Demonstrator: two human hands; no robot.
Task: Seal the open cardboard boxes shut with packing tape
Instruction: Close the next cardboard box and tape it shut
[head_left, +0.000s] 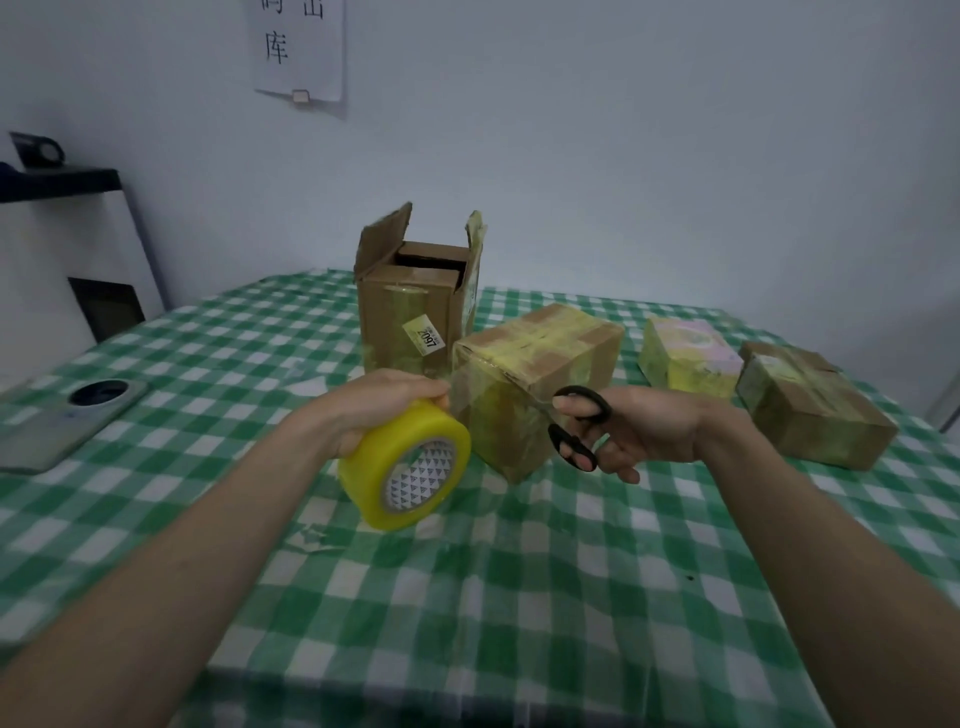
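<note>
Three brown cardboard boxes (540, 384) look taped; tall open carton (415, 306) remains, left hand (379, 405) gripping yellow tape roll (405, 462), right hand (644, 426) holding black scissors (576, 426)

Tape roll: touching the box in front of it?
Apart. The head view shows checked cloth between the roll, held in the left hand, and the box; only a pulled strip spans toward it.

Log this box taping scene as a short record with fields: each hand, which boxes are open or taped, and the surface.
left hand: holds yellow roll of packing tape
right hand: holds black-handled scissors, blades at middle box
tall brown cardboard box: flaps open, at back
middle brown cardboard box: closed, yellowish tape over it
small yellow-wrapped box: closed
right brown cardboard box: closed, taped
surface: green-and-white checked tablecloth
</note>
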